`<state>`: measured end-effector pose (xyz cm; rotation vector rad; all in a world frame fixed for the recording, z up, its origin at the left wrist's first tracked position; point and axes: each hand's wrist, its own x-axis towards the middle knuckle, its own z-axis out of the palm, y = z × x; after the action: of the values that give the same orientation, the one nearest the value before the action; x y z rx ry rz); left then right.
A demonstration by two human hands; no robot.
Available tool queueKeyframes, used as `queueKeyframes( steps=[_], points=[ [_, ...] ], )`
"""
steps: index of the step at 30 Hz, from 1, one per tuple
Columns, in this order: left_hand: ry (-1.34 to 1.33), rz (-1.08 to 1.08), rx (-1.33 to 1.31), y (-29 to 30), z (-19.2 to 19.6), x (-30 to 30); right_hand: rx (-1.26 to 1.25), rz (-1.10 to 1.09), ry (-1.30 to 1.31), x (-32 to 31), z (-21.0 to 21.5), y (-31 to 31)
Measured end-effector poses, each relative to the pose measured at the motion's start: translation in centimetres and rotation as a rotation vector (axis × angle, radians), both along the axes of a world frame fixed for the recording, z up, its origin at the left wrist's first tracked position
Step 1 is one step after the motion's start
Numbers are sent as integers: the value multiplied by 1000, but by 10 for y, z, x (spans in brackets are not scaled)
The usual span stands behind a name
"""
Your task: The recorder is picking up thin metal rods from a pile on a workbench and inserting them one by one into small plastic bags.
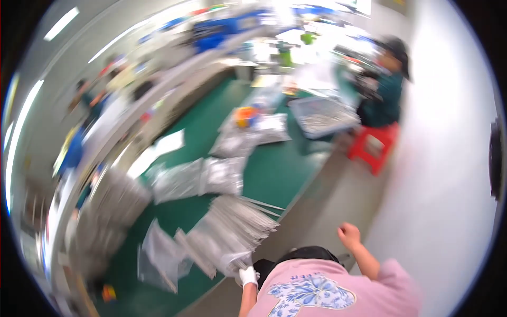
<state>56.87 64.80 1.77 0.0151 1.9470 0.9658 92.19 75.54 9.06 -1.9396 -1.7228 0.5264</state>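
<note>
A long green surface (274, 169) runs from the lower left up to the far end of the room, and the whole view is smeared by motion. To its right lie a pale floor (338, 195) and a white wall (449, 158). Beyond the surface's left edge a grey rail (158, 90) slants up the picture, with blurred people behind it. The nearest big thing on the surface is a fanned stack of silver bags (237, 222), its lower end jutting over the near edge. Just left of it lie loose clear bags (158, 253), and further left a grey heap (113, 206) too blurred to read. Up the surface, between the stack and the far end, sit a crumpled silver pile (198, 179), a white sheet (169, 142), and more silver packs (253, 132) with an orange object (245, 115) on top. A grey tray (322, 116) full of silvery pieces stands at the right edge, beside a seated co-worker (388, 90) and a red stool (372, 145). The left hand (248, 276), in a white glove, is at the lower corner of the stack, touching or just beside it; whether it grips I cannot tell. The right hand (348, 232), bare, is curled together like a fist over the floor, well apart from the stack, with nothing seen in it.
</note>
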Motion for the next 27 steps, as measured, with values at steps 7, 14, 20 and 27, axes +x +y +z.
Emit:
queueKeyframes(
  steps=[7,14,20,27],
  points=[
    [-413,200,219,14,20,-12,-34,-126,67,4,1,-8],
    [-466,157,469,-31,5,-11,-101,-151,39,14,-8,-48],
    [193,-336,418,-24,13,12,86,-30,-44,30,-20,-32],
    [1224,-372,131,-15,5,3,-165,75,34,36,-16,-1]
  ],
)
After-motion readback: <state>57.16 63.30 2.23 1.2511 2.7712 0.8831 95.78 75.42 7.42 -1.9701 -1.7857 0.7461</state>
